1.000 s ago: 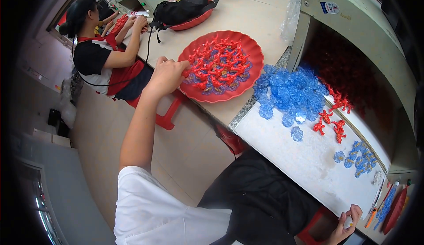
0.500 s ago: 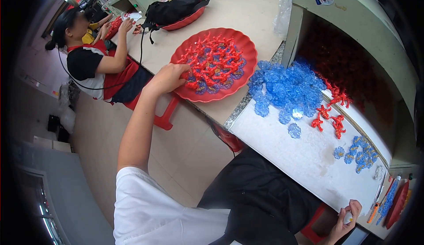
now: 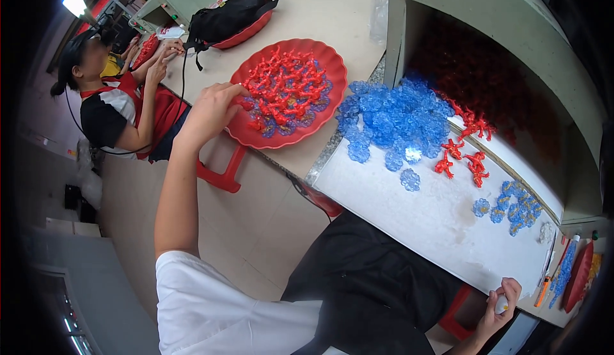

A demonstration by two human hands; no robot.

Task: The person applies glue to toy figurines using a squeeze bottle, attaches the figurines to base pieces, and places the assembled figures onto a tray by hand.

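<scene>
My left hand (image 3: pixel 211 109) reaches over the left rim of a scalloped red plate (image 3: pixel 329 121), its fingers closed on a small red figurine (image 3: pixel 242 103) that they partly hide. On the plate, many red figurines (image 3: pixel 288 83) stand close together on translucent blue flower-shaped bases. Low on the right, beside the white work board's (image 3: pixel 384 195) front edge, my right hand (image 3: pixel 501 307) is wrapped round a small white rounded thing with a yellow spot (image 3: pixel 501 304). Its full shape is hidden by the fingers.
Blue flower-shaped pieces (image 3: pixel 396 118) are heaped on the board, near loose red figurines (image 3: pixel 476 166) and smaller blue pieces (image 3: pixel 515 208). A pale green cabinet (image 3: pixel 511 41) overhangs the right side. A black bag (image 3: pixel 227 19) lies beyond the plate; a co-worker (image 3: pixel 128 99) sits at left.
The whole view has shifted, so plate and board appear further left. My left hand has drawn slightly back toward the plate's left rim. My right hand still holds the white thing.
</scene>
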